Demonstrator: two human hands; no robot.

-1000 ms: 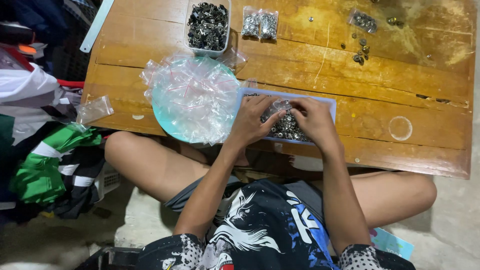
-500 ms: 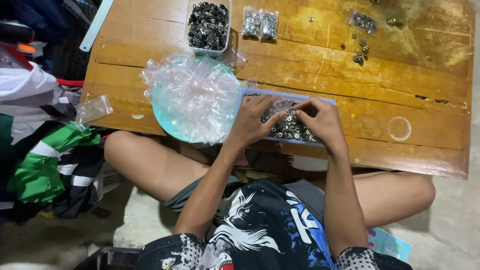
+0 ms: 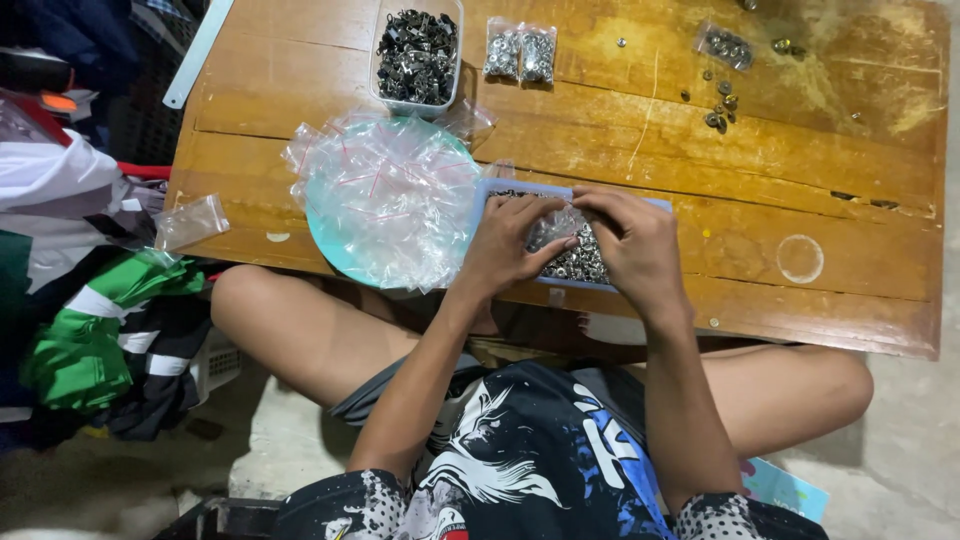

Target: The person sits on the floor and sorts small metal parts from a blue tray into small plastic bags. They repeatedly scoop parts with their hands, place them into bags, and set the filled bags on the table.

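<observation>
Both hands over blue tray [image 3: 655, 205] of small metal parts at table's [image 3: 850, 310] near edge. Left hand [image 3: 505, 245] and right hand [image 3: 630, 240] pinch one small clear bag [image 3: 556, 222]; fill level unclear. Two filled bags [image 3: 520, 52] lie far side; empty-bag pile [image 3: 385, 195] remains large.

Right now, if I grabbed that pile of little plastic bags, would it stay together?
Probably not. The bags look thin, crinkled and empty, so likely floppy and very light. They lie loosely heaped on the plate, so some would probably slide off. Clear plastic like that tends to be slippery too.
</observation>
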